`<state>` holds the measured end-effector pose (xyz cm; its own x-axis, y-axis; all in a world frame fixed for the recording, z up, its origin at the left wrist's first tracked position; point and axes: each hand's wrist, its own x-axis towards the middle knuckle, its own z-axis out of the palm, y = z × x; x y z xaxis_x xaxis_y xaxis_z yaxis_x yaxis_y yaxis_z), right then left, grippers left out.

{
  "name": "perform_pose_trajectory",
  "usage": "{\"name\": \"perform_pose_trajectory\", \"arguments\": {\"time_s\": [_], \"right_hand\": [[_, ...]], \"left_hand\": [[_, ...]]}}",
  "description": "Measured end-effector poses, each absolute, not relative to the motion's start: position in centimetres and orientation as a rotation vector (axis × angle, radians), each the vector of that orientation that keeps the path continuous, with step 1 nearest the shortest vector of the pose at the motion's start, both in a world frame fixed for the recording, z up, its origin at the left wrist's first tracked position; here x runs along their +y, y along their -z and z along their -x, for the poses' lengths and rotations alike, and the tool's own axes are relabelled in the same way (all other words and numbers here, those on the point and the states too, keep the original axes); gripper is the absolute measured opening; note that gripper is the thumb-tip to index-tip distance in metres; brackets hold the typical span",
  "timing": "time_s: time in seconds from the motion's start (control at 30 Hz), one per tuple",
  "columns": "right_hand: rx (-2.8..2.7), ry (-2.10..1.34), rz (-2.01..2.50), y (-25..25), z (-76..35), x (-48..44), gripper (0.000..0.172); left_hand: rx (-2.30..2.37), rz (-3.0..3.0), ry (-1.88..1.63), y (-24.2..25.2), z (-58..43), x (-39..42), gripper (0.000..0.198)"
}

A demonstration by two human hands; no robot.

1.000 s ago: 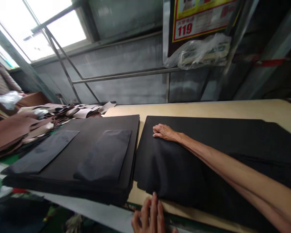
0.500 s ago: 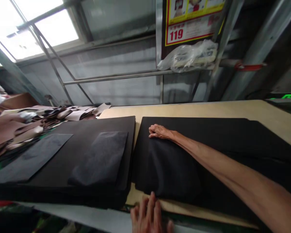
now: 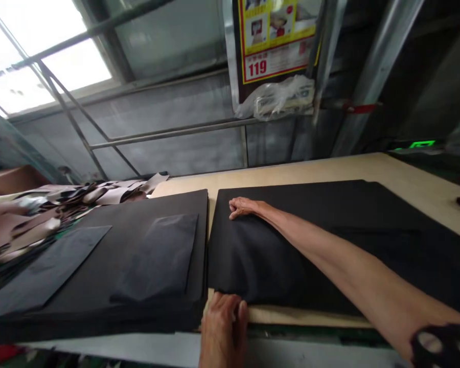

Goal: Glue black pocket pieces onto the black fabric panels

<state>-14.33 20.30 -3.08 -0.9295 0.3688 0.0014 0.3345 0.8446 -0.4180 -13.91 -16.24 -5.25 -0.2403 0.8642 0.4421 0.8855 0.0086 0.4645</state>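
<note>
A soft dark piece of cloth-like material [image 3: 266, 260] lies rippled over a large black sheet [image 3: 329, 204] on the table. My right hand [image 3: 242, 207] is closed at the piece's far left corner, fingertips curled under and partly hidden. At the near edge my left hand [image 3: 224, 319] is also closed, thumb against curled fingers, at the piece's near left corner. What lies between those fingertips is mostly hidden. Left of my hands, two similar dark pieces, one nearer [image 3: 157, 258] and one farther left [image 3: 48, 268], rest on a stack of black sheets [image 3: 126, 207].
A narrow strip of pale wooden tabletop [image 3: 212, 214] separates the two black stacks. Brown and pink scraps [image 3: 34, 225] are heaped at the left. Behind the table runs a metal rail [image 3: 176, 132], with a plastic bag [image 3: 279, 97] under a poster [image 3: 278, 41].
My left hand has moved slightly left and up onto the near edge, its spread fingers now curled closed. My right hand stays at the far corner. The view has shifted a little.
</note>
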Motion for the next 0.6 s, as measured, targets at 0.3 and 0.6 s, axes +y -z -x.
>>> {"name": "perform_pose_trajectory", "arguments": {"time_s": [0.3,0.6], "right_hand": [[-2.98,-0.582,0.67,2.3,14.3,19.4,0.023],[-2.995,-0.482,0.76,1.4,14.2,18.3,0.018]], "left_hand": [[-2.104,1.849,0.955,1.3,13.2,-12.6,0.021],[-2.107,1.777,0.828,6.6,16.9,2.1,0.033]]}}
